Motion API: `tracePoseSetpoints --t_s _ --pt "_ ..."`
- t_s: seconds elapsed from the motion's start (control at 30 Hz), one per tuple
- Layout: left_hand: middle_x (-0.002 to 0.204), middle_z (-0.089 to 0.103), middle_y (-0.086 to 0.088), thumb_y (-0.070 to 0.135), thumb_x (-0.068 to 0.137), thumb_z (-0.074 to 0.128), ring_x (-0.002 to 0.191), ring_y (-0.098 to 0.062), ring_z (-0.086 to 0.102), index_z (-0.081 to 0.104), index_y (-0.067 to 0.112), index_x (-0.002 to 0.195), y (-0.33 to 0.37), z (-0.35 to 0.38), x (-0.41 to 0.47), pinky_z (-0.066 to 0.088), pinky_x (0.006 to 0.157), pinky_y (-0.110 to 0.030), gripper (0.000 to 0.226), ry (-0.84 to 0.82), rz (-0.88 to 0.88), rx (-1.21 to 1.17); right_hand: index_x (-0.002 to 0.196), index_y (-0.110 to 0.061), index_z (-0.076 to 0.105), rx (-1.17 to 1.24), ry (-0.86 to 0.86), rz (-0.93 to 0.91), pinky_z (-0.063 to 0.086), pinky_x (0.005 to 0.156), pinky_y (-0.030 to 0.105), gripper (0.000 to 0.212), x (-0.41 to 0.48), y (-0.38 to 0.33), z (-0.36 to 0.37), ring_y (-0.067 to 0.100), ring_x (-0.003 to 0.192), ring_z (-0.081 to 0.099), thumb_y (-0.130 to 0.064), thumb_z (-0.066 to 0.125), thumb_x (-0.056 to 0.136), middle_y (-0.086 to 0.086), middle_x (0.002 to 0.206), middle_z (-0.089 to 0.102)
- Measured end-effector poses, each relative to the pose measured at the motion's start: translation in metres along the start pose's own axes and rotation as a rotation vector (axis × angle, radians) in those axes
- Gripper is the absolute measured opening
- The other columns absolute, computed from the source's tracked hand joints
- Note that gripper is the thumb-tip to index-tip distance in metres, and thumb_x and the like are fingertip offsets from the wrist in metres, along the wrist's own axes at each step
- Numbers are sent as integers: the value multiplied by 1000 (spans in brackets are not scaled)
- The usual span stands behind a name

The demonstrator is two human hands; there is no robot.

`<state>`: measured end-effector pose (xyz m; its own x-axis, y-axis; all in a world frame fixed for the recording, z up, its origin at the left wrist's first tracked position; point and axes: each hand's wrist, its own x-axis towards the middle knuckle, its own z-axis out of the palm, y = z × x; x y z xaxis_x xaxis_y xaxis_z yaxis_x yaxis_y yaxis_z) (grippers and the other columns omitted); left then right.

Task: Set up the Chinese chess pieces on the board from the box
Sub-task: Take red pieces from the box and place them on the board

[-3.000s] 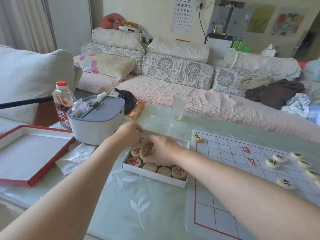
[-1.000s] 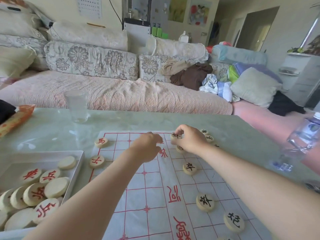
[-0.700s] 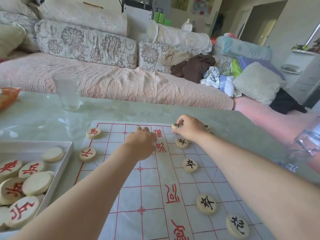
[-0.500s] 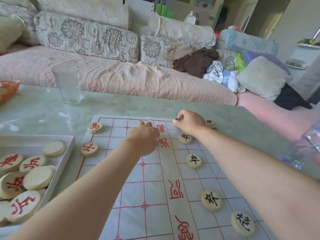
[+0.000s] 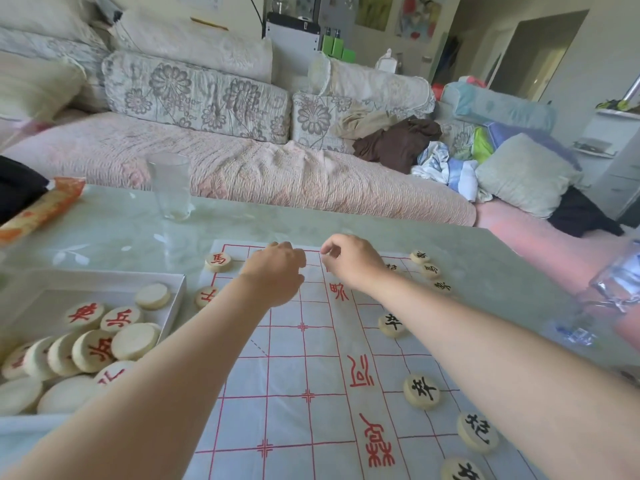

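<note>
The paper chessboard [image 5: 301, 375] with red lines lies on the glass table. At the left stands the white box [image 5: 180, 282] with several red-marked pieces [image 5: 100, 351]. Two red pieces [image 5: 218, 262] [image 5: 206, 296] sit by the board's far left corner. Black pieces [image 5: 391, 325] [image 5: 421, 391] [image 5: 477, 432] line its right side, with more at the far right corner [image 5: 430, 270]. My left hand [image 5: 277, 271] is curled knuckles-up over the far edge, its contents hidden. My right hand [image 5: 349, 261] hovers beside it, and no piece shows between thumb and finger.
A drinking glass [image 5: 169, 185] stands at the table's far side, with an orange snack packet [image 5: 41, 209] at the far left. A clear plastic bottle [image 5: 613, 292] is at the right edge. A sofa with cushions and clothes [image 5: 398, 143] runs behind the table.
The black piece seen at my right fingertips half a second ago no longer shows there. Both hands stay at the board's far edge; earlier they came over from the box.
</note>
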<state>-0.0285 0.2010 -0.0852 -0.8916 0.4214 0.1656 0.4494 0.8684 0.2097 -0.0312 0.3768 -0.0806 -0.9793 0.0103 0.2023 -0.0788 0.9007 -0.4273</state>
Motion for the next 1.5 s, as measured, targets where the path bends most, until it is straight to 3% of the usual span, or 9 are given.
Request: tracePoseSetpoints --t_s 0.4,0.57,0.73,0.87,1.03,1.13,1.23,1.3,1.5 --pt "110 61 2 24 88 55 99 -20 59 62 28 111 -112 -66 -98 48 81 -30 24 -50 -240 -16 101 -19 72 210 -188 -200 41 68 16 16 -47 -144 40 8 79 58 -19 61 90 -4 97 68" --pt "114 58 5 14 92 46 88 -14 54 62 32 114 -147 -78 -138 44 73 -25 32 -104 -289 23 109 -23 71 209 -383 -275 45 85 21 22 -65 -191 59 10 98 61 -18 63 89 -5 113 69" --pt "101 56 12 16 91 46 87 -10 52 64 33 113 -166 -84 -170 41 72 -21 33 -134 -287 -3 123 -34 65 85 -536 -320 46 84 21 39 -73 -218 75 9 106 61 -32 68 84 -10 122 65" --pt "112 62 10 25 92 51 96 -11 56 68 35 108 -173 -88 -187 47 84 -24 25 -133 -291 -88 129 -31 63 71 -519 -328 47 91 24 44 -74 -220 78 11 108 61 -31 68 85 -8 121 65" --pt "105 60 12 50 84 58 98 -10 56 68 36 112 -169 -90 -195 48 83 -27 32 -111 -281 -142 122 -27 68 33 -558 -323 42 63 19 37 -76 -215 77 10 85 56 -42 71 88 -7 105 61" --pt "110 48 9 53 77 61 120 -13 41 65 41 116 -162 -84 -196 43 95 -33 40 -144 -270 -115 120 -27 71 -40 -577 -347 39 72 21 39 -76 -216 78 11 93 54 -49 70 88 -9 103 57" --pt "121 44 3 49 77 66 127 -18 32 60 37 123 -157 -82 -196 38 102 -34 48 -176 -253 -36 124 -27 68 -106 -571 -390 42 81 27 38 -80 -217 78 18 103 58 -46 65 91 -1 119 57" --pt "119 45 3 49 76 69 125 -19 33 59 35 125 -156 -84 -195 40 100 -34 52 -185 -254 -14 124 -26 66 -134 -559 -395 44 83 29 37 -83 -217 77 20 105 58 -45 64 92 1 122 54" --pt "116 59 10 43 81 64 116 -18 41 56 35 122 -151 -87 -197 31 85 -29 42 -124 -237 -2 106 -26 58 85 -396 -369 33 61 10 18 -85 -217 71 0 76 50 -23 67 91 -7 108 59"
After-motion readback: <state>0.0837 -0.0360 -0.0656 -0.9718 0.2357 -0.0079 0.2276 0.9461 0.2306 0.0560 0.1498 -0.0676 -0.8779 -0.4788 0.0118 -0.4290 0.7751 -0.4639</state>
